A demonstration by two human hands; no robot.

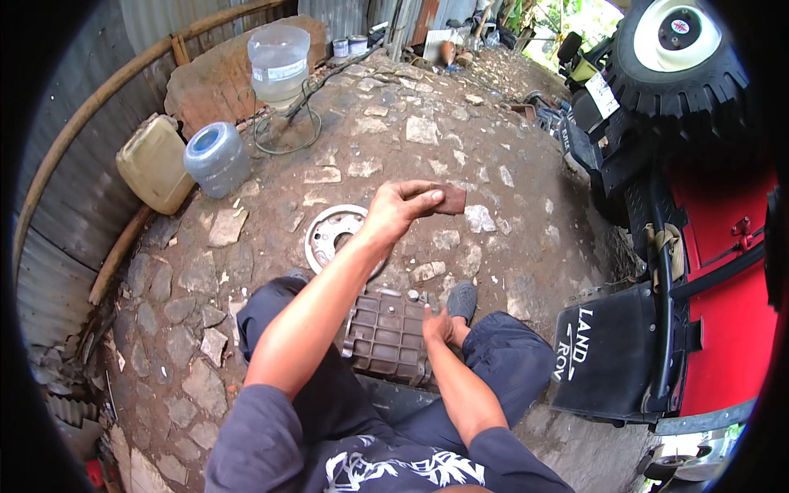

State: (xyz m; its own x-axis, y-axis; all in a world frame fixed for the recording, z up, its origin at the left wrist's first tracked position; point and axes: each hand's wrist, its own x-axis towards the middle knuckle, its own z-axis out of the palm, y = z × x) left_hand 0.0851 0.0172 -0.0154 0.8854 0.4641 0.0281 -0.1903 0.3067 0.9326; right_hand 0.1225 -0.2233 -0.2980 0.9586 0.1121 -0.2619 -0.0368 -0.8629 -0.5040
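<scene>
My left hand (398,212) is raised and reaches out ahead, its thumb and fingers pinching a small reddish-brown piece of sandpaper (449,200) by its left edge. Between my legs sits a ribbed, brownish-grey metal casing (388,330), boxy like a gearbox housing. My right hand (438,325) is low at the casing's right edge, fingers apart, seeming to rest against it. Some of its fingertips are hard to make out. A round metal disc (325,234) with holes, like a wheel rim, lies on the ground beyond the casing, partly hidden behind my left forearm.
Uneven stone-set ground (422,130) spreads around me. At the left stand a yellowish jerrycan (153,168), a blue-tinted water jug (217,160) and a larger clear jug (279,70) by a corrugated metal wall. A red vehicle (731,329) with a black mud flap (604,349) stands close at my right.
</scene>
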